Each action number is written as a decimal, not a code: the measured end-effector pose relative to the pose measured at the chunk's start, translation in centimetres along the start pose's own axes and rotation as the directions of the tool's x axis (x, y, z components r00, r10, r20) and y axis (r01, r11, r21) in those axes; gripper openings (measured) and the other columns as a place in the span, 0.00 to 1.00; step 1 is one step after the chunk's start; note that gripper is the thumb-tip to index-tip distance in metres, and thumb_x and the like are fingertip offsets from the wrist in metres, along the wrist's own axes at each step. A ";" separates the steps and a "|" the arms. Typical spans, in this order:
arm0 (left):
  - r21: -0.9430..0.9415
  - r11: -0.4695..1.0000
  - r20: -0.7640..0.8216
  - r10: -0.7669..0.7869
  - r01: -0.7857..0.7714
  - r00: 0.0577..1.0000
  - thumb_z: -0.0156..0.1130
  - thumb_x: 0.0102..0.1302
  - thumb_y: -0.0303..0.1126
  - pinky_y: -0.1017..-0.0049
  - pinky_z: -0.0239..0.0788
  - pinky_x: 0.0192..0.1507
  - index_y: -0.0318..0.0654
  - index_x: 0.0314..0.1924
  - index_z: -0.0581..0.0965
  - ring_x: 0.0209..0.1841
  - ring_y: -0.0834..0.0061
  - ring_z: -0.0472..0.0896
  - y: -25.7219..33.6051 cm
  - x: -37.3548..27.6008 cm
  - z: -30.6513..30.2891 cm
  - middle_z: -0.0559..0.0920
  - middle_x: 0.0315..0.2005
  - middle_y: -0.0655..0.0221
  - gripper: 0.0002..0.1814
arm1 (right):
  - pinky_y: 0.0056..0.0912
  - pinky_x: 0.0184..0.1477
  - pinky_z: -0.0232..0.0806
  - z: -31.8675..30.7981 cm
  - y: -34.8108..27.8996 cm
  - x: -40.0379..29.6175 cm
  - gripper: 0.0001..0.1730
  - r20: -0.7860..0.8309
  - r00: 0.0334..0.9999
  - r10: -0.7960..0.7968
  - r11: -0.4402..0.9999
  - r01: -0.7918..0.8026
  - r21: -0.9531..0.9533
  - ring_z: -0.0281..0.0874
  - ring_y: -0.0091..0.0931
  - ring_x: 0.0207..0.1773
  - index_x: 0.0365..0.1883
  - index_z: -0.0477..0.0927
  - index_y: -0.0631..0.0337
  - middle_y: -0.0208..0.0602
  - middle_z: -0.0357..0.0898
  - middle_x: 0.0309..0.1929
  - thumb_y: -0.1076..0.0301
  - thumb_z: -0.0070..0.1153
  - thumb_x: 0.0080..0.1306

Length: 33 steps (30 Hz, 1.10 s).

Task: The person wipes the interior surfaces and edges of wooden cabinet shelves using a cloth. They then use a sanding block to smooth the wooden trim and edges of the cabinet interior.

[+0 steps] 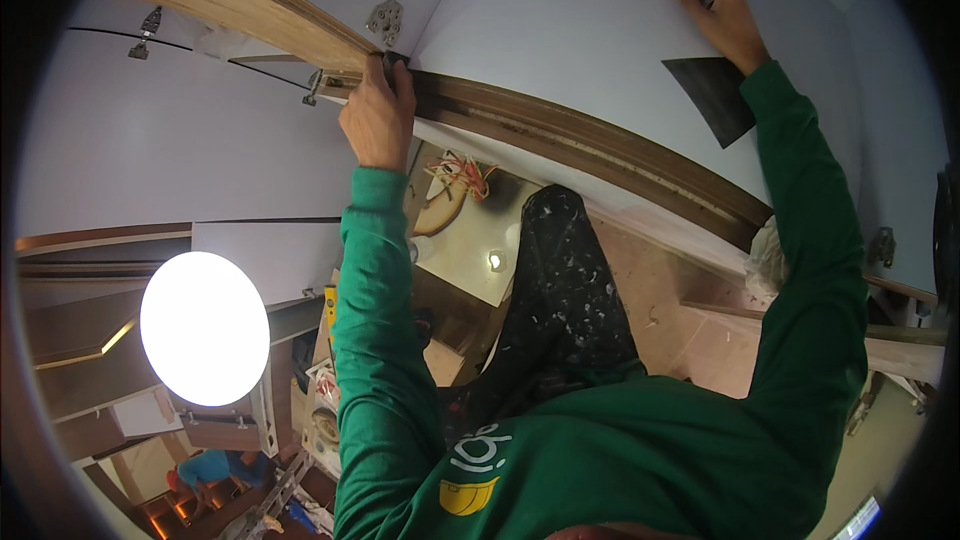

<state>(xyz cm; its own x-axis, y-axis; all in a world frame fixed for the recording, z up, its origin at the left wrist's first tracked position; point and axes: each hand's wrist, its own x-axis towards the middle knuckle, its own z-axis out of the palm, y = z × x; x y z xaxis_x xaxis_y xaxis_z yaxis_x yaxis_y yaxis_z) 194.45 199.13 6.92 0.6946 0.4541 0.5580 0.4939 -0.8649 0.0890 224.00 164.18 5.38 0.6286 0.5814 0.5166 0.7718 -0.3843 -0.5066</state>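
My left hand (377, 112) pinches a small dark piece (396, 60) between thumb and fingers. It sits at the spot where a pale wooden strip (247, 15) meets a brown wooden rail (585, 142). Just above that hand, a metal hinge plate (386, 21) is fixed to the white panel (540, 22). Over the same panel, my right hand (716, 11) has its fingers curled inward; whether something small is between them cannot be made out. A dark, roughly four-sided sheet (709, 97) lies beside my right wrist, partly covered by the sleeve.
Below the rail are tangled red and white cables (465, 174) on a pale board (472, 262). More hinges (148, 30) project at left. A glaring round lamp (205, 328) shines there. Farther down are a yellow spirit level (330, 307), a ladder (289, 481) and a bending person (214, 469).
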 end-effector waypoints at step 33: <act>0.062 0.980 -0.078 0.195 -0.190 0.978 0.63 0.75 0.42 0.57 0.75 0.31 0.42 0.34 0.79 0.27 0.49 0.84 -1.3 0.5 -0.9 0.83 0.21 0.56 0.14 | 0.34 0.49 0.74 0.2 -0.1 -0.3 0.10 -0.007 1.000 0.000 0.999 0.000 0.042 0.82 0.33 0.42 0.48 0.85 0.58 0.35 0.87 0.45 0.65 0.60 0.72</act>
<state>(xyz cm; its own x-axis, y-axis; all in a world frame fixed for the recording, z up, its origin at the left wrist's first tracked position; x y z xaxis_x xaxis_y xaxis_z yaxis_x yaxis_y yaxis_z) 193.60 200.30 7.84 0.7343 0.2589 0.6275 0.3842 -0.9206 -0.0698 223.66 164.18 5.14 0.6293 0.5765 0.5212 0.7671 -0.3536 -0.5352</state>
